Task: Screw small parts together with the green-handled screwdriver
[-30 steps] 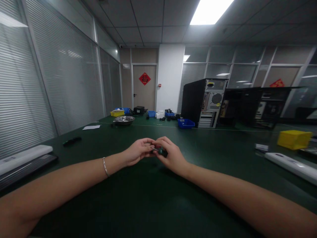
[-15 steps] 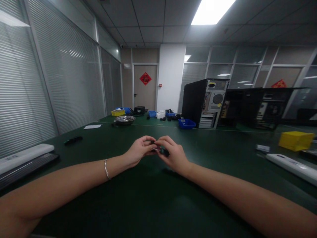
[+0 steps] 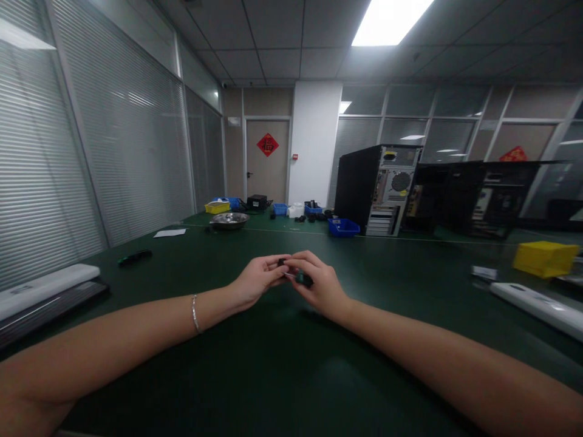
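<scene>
Just above the table, my left hand (image 3: 255,282) pinches a small black part (image 3: 281,262) between thumb and fingers; its exact kind is too small to tell. My right hand (image 3: 325,286) is closed round a small screwdriver (image 3: 304,279) with a dark green and black handle. Its thin metal shaft points left toward the fingertips of my left hand. The fingertips of both hands meet around the black part, and the fingers hide the shaft's tip.
The green table (image 3: 273,376) carries a dark tool (image 3: 135,257) and white paper (image 3: 170,233) at left. Farther back stand a metal bowl (image 3: 230,220), a blue bin (image 3: 344,227) and a computer tower (image 3: 359,188). A yellow box (image 3: 544,258) and long white device (image 3: 537,306) lie at right.
The fingers of my left hand have shifted slightly around the black part, which shows a little more. The screwdriver handle has turned or shifted slightly in my right hand.
</scene>
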Demonstrator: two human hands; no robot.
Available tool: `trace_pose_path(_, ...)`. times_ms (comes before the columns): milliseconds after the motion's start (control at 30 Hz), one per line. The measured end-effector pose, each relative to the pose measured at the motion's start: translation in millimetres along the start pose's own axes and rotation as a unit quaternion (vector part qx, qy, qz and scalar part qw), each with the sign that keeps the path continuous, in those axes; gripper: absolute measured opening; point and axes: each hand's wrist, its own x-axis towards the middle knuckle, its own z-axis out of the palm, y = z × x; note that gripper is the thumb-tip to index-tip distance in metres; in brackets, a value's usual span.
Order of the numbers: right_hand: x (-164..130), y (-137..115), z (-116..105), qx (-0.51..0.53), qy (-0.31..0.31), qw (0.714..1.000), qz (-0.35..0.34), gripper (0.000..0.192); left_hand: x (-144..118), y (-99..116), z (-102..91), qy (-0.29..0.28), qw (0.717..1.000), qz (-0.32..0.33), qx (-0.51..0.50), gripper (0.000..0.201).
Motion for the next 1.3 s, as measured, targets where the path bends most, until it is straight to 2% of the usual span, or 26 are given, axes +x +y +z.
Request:
trace_pose_path(267, 0.4, -1.6, -4.3, 0.015, -0.013, 1.0, -0.014, 0.031, -2.7, 2.1, -2.7, -0.027, 0.999, -0.013, -0.022, 0.032)
trace_pose_path(433, -0.7, -2.1, -3.7, -0.011, -0.021, 1.0, -0.006, 0.035, -2.6, 2.4, -1.9, -0.051, 0.999, 0.004, -0.013, 0.033)
trace_pose_path(767, 0.2, -6.2, 0.5, -0.115, -0.028, 0.993, 0.014, 0.035, 2.4, -1.5, -2.4, 0.012, 0.998, 0.045, 0.045, 0.037)
trace_pose_path(900, 0.0, -5.2, -0.4, -0.126, -0.026, 0.992, 0.012, 0.039, 3.5, -2.0, -1.9, 0.012, 0.998, 0.045, 0.046, 0.039)
trace_pose_path(1200, 0.3, -5.4, -2.3, -0.123, -0.039, 0.992, -0.008, 0.036, -3.0, 0.6, 0.2, 0.001, 0.998, 0.036, 0.052, 0.036)
trace_pose_path(1300, 0.2, -4.5, -1.2, -0.104, -0.038, 0.994, -0.008, 0.041, 2.3, -0.8, -2.4, -0.005, 0.997, 0.051, 0.051, 0.034)
